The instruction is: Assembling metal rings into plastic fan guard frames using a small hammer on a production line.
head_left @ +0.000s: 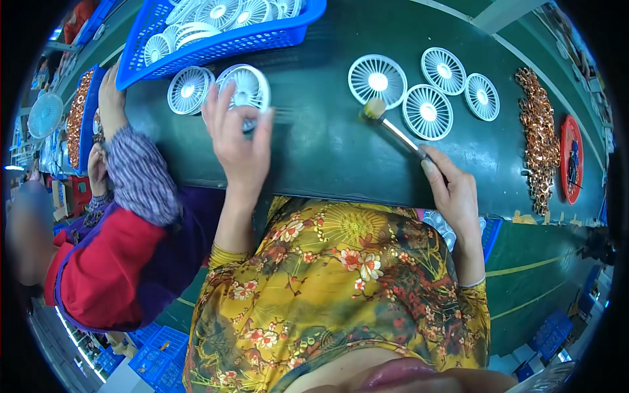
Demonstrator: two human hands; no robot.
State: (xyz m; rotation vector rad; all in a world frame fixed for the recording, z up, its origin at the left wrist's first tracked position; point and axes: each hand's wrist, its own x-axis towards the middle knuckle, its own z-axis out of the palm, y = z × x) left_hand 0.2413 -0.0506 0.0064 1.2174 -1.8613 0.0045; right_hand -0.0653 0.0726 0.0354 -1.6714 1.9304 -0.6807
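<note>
My left hand (239,141) is raised with its fingers spread, over a small stack of white round slotted grilles (257,84); the fingers are slightly blurred. Just left of it lies another white grille stack (187,90). My right hand (452,187) is closed around the handle of a brush (403,135). The brush's yellowish bristle tip lies at the lower edge of a white grille (378,73). Three more lie to its right: a near grille (419,124), a far grille (438,65) and a smaller-looking right grille (481,97).
A blue plastic basket (216,49) full of white grilles stands at the far left of the green table (314,154). Copper-coloured metal pieces (540,141) lie heaped at the right, by a red tray (572,160). A co-worker's sleeve (141,173) is close on my left.
</note>
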